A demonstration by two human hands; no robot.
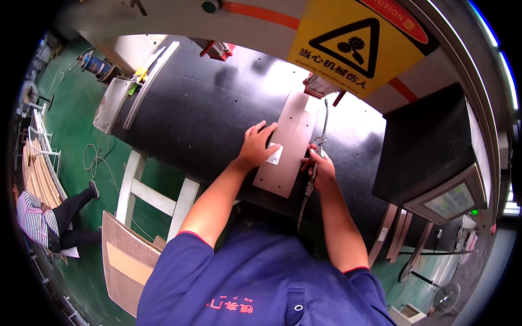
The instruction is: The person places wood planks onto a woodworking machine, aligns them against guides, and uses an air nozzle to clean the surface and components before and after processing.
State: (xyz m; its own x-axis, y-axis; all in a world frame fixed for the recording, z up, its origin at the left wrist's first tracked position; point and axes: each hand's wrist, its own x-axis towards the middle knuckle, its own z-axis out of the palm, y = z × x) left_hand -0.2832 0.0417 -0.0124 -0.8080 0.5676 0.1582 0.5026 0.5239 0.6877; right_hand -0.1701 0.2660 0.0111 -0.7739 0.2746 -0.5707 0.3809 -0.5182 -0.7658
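Observation:
A long pinkish-brown board [288, 127] with several small dark holes lies on the black table [196, 103] in front of me. My left hand [254, 148] is at the board's left edge, fingers spread, with the thumb by a white label [275, 155] on the board. Beside the right edge, my right hand [323, 168] is closed around an air blow gun [321, 142]. The gun's thin nozzle points away from me along the board, and its hose hangs toward my body. The board's far end passes under the machine's beam.
A yellow warning sign [353, 46] hangs on the beam overhead. To the right is a black box with a screen [451, 201]. A pale rail [152, 84] lies on the table's left. A person [43, 220] is near stacked boards at the far left.

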